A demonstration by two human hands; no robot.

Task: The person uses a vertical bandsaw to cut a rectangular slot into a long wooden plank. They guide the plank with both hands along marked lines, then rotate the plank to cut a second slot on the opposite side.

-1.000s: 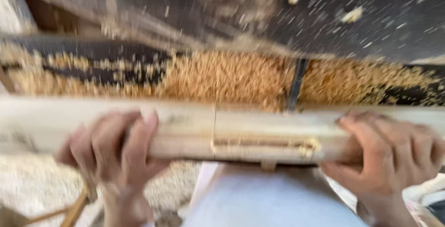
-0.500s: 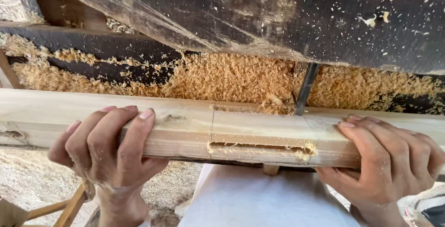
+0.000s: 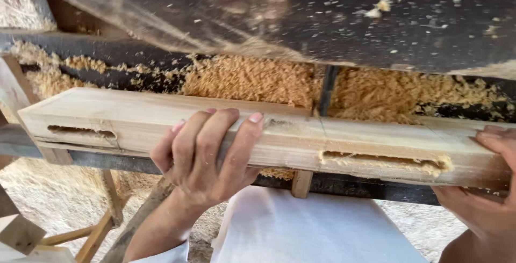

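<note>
Hands: left hand [image 3: 201,155] wraps the wooden beam [image 3: 258,134], right hand [image 3: 486,188] grips its far-right stretch; beam's long axis runs left-right between them.

A pale, cream-coloured wooden beam [image 3: 344,139] is shown; golden-tan sawdust [image 3: 252,80] is heaped behind, under what seems a dark, speckled surface [image 3: 333,16].

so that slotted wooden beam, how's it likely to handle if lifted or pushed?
The wooden beam is thick and square-edged, so probably stiff and unlikely to roll. It looks long, gripped by left hand and right hand, so likely hefty. The thin walls beside the slots may chip.
</note>
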